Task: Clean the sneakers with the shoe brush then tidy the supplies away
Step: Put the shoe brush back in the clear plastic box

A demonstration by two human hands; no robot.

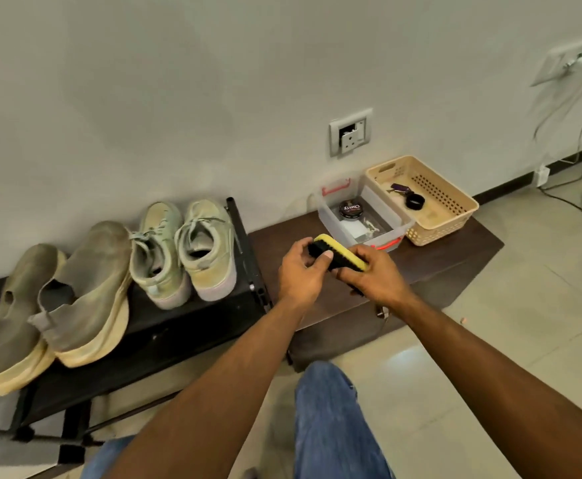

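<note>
A shoe brush [341, 252] with a yellow back and black bristles is held over the low brown table [455, 250]. My left hand [301, 271] grips its left end, thumb across the bristles. My right hand [375, 276] grips its right end. A pair of pale green sneakers [186, 250] stands heels toward me on the black shoe rack [179, 326]. A clear plastic box [362, 221] with red clips sits open just behind the brush, with a round polish tin [350, 208] inside.
A pair of olive slip-on boots [58, 299] stands at the rack's left. A beige basket [424, 198] with keys and a small black ring-shaped item sits right of the clear box. Wall sockets and cables are at the right. My jeans-clad knee [331, 416] is below.
</note>
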